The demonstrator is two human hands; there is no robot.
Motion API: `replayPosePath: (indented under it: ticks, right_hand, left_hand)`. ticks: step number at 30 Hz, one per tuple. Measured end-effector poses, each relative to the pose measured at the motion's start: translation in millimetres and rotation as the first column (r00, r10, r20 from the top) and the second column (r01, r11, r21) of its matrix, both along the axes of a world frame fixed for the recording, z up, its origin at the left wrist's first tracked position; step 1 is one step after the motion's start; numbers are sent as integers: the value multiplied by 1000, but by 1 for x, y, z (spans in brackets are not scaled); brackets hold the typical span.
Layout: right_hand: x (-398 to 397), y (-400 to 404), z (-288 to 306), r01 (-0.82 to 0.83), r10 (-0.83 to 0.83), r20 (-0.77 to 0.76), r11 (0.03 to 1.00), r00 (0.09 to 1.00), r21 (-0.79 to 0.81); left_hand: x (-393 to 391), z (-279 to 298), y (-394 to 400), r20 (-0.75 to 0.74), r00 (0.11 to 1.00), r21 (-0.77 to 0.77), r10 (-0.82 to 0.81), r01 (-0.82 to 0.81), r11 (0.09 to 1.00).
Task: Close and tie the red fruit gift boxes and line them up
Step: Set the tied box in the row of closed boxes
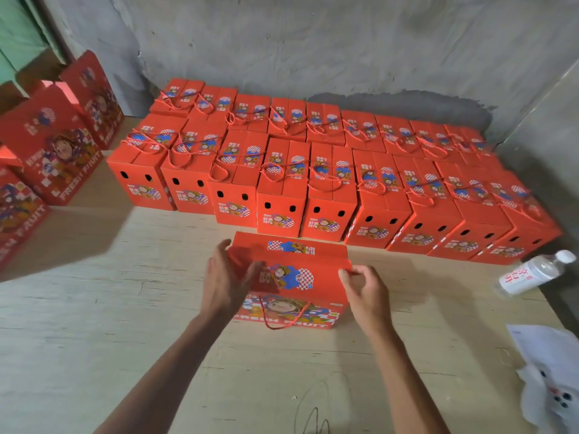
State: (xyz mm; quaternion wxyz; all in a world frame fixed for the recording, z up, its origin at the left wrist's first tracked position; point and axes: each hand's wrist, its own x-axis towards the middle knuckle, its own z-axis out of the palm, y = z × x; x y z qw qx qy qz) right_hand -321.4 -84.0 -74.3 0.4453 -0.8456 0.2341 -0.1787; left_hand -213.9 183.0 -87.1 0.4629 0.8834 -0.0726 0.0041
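left hand (223, 278) holding box (294, 283) flap, right hand (366, 291) pinching edge

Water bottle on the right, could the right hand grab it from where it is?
Probably yes. The bottle lies on bare table, and nothing stands between it and the right hand. That hand pinches the box flap, so it must let go first.
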Motion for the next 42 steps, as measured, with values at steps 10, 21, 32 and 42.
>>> replayPosePath:
  ticks: [10,21,32,42]
  right_hand:
    - [25,14,-33,-6,109,144,818,983,-575]
    - [55,33,-30,17,110,147,743,983,-669]
    - [51,35,-30,40,139,215,748,967,-663]
    - [43,39,-24,15,121,164,762,979,-648]
  left_hand:
    - [5,-14,-28,381,892,445,-245,56,894]
    - [16,-27,-42,514,793,468,-327,60,882]
    - [6,-17,-41,537,765,515,-356,37,856]
    - [2,-11,-38,441,828,451,-345,128,884]
